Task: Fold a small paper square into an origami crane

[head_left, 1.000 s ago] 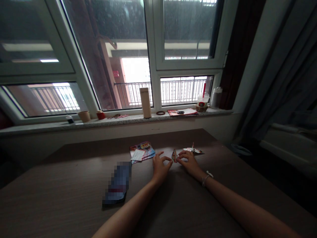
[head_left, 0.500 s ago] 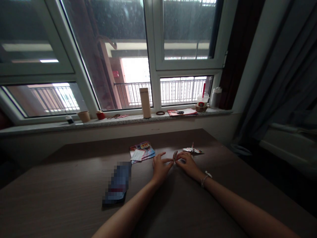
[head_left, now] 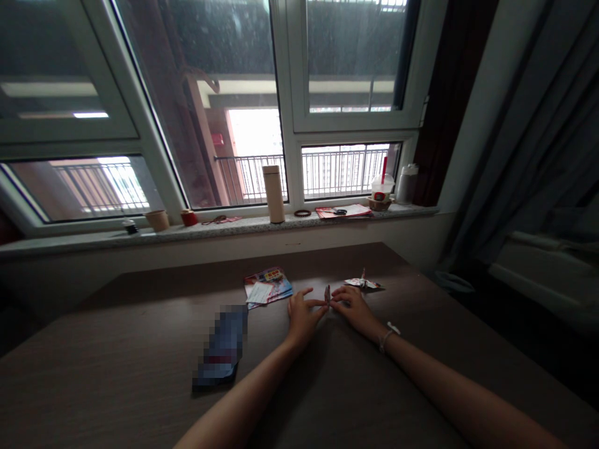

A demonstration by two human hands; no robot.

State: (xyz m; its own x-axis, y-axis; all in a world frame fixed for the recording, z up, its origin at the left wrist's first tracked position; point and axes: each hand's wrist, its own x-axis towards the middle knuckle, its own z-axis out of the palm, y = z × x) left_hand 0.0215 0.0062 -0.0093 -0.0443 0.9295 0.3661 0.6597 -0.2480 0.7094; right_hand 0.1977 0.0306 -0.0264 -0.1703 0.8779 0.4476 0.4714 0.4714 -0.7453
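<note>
A small folded paper piece [head_left: 327, 293] stands upright above the brown table [head_left: 140, 337], between my two hands. My left hand [head_left: 303, 315] pinches its lower left side with thumb and forefinger. From the other side my right hand [head_left: 356, 308] holds it at the lower right with its fingertips. Just beyond my right hand lies a folded paper crane [head_left: 364, 282]. Colourful paper packets [head_left: 281, 287] with a white slip [head_left: 260, 292] on top lie behind and left of my left hand.
A pixelated dark blue object [head_left: 222, 346] lies left of my left forearm. Along the windowsill [head_left: 224, 229] stand a beige bottle [head_left: 274, 194], a paper cup [head_left: 158, 220], a drink cup [head_left: 381, 187], a grey bottle [head_left: 407, 185], and scissors [head_left: 340, 212] on papers.
The folded paper has shifted slightly left and is turned more edge-on. The fingers of my right hand have drawn back a little from its top. My left hand has barely moved.
</note>
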